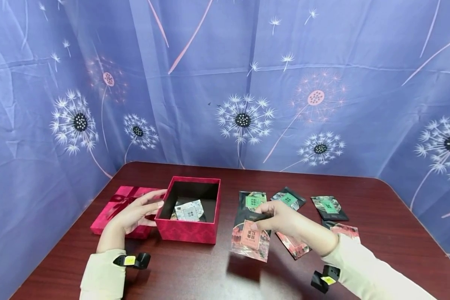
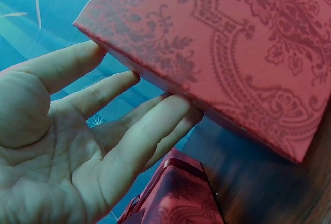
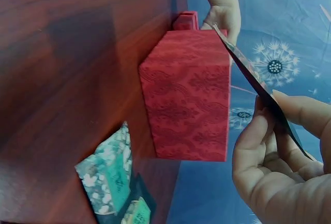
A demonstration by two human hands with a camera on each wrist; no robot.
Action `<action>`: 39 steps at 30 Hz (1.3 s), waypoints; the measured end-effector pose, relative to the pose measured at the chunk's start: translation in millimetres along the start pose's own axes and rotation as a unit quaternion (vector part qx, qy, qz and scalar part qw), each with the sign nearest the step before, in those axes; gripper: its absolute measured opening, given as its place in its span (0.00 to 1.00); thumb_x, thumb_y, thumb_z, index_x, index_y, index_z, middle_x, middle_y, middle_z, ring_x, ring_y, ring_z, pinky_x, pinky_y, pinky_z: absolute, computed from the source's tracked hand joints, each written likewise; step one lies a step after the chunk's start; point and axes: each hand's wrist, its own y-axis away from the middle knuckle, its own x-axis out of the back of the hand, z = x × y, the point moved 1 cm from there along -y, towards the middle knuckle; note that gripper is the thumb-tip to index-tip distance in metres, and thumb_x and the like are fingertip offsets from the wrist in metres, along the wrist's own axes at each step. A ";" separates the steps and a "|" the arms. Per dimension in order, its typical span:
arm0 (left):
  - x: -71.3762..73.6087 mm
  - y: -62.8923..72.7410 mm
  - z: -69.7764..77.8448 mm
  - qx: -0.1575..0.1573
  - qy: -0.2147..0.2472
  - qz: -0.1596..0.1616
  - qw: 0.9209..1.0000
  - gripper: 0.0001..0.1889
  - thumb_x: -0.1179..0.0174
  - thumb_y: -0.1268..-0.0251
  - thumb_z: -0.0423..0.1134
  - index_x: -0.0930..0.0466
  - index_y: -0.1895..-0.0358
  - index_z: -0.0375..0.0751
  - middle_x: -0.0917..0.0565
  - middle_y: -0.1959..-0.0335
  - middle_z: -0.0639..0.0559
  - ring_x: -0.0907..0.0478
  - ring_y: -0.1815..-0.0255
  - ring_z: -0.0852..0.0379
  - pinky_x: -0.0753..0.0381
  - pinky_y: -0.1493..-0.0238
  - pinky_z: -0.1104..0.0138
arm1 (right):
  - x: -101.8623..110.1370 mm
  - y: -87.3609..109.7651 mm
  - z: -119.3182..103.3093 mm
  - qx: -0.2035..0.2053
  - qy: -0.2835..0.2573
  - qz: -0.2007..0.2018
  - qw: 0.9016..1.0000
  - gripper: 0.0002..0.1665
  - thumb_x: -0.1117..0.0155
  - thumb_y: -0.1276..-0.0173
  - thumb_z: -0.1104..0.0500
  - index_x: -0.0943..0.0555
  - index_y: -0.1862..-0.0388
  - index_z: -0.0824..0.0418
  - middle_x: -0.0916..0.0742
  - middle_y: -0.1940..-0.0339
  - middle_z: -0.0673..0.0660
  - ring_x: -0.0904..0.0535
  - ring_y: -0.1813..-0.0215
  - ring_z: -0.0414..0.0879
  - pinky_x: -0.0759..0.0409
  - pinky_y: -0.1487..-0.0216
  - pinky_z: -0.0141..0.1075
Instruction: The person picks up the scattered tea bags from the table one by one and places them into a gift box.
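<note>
My right hand (image 1: 286,223) pinches a black sachet with a red picture and a pink label (image 1: 249,243) between thumb and fingers, raised above the table. From the right wrist view the sachet (image 3: 248,71) appears nearly edge-on. Left of it stands an open red patterned box (image 1: 187,231) with a dark inside. A sachet with a pale label (image 1: 191,211) lies in the box. My left hand (image 1: 136,214) has its fingers extended, and the fingertips touch the box's left side. In the left wrist view, those fingers (image 2: 155,125) meet the edge of the box wall (image 2: 248,53).
A red lid with a ribbon (image 1: 108,210) lies left of the box, partly behind my left hand. Right of the box are several sachets, among them green-labelled ones (image 1: 328,206) and red ones (image 1: 296,246). A patterned blue curtain (image 1: 210,91) hangs behind the brown table (image 1: 180,271).
</note>
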 end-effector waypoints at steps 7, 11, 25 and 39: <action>0.2 0.6 0.4 0.001 -0.001 0.000 1.000 0.34 0.47 0.30 0.43 0.50 0.26 0.41 0.41 0.31 0.30 0.30 0.37 0.41 0.20 0.51 0.48 | 5.7 -12.5 -7.6 -0.012 0.010 0.018 1.000 0.09 0.36 0.40 0.64 0.20 0.65 0.72 0.21 0.79 0.45 0.30 0.73 0.39 0.29 0.71 0.34; -1.0 -0.2 0.1 0.001 0.002 0.000 1.000 0.34 0.47 0.30 0.43 0.50 0.26 0.41 0.41 0.31 0.30 0.30 0.37 0.41 0.20 0.51 0.48 | 5.9 -20.7 -8.0 -0.027 0.000 0.033 0.999 0.09 0.35 0.40 0.63 0.19 0.66 0.69 0.20 0.80 0.45 0.28 0.74 0.39 0.27 0.69 0.34; -0.6 1.4 1.2 -0.003 0.002 0.004 1.000 0.34 0.47 0.30 0.42 0.50 0.26 0.40 0.41 0.32 0.30 0.27 0.41 0.45 0.19 0.52 0.48 | -0.5 -59.0 -21.5 -0.025 -0.014 0.065 0.998 0.11 0.33 0.41 0.63 0.17 0.61 0.68 0.17 0.75 0.46 0.24 0.70 0.39 0.23 0.65 0.34; -0.6 0.8 1.2 0.001 -0.002 0.010 1.000 0.34 0.46 0.31 0.43 0.49 0.26 0.40 0.39 0.32 0.30 0.27 0.42 0.47 0.19 0.52 0.49 | -16.3 -96.7 -37.9 -0.027 -0.013 0.071 0.997 0.07 0.34 0.40 0.64 0.17 0.64 0.67 0.17 0.76 0.47 0.26 0.73 0.39 0.23 0.72 0.33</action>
